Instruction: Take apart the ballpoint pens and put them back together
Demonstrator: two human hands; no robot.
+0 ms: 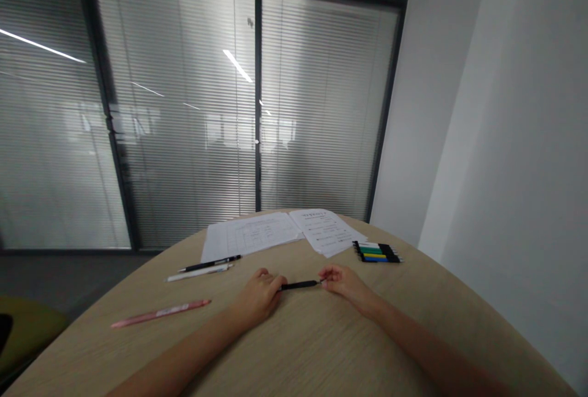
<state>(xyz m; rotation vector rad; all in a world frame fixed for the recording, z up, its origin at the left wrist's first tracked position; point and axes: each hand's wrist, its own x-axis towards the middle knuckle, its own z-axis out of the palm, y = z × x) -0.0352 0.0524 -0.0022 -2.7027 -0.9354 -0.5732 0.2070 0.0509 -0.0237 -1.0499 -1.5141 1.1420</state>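
Note:
A black pen lies almost level, just above or on the table, between my two hands. My left hand is closed around its left end, with fingertips on the barrel. At the other end, the fingers of my right hand are pinched together on the pen's thin tip. A small dark sliver shows among those fingers; whether it is part of the tip or a separate piece is too small to tell.
On the round wooden table, a pink pen, a white pen and a black mechanical pencil lie left. Printed sheets lie at the back. Several coloured pens sit in a row right. Beyond is a blinded glass partition.

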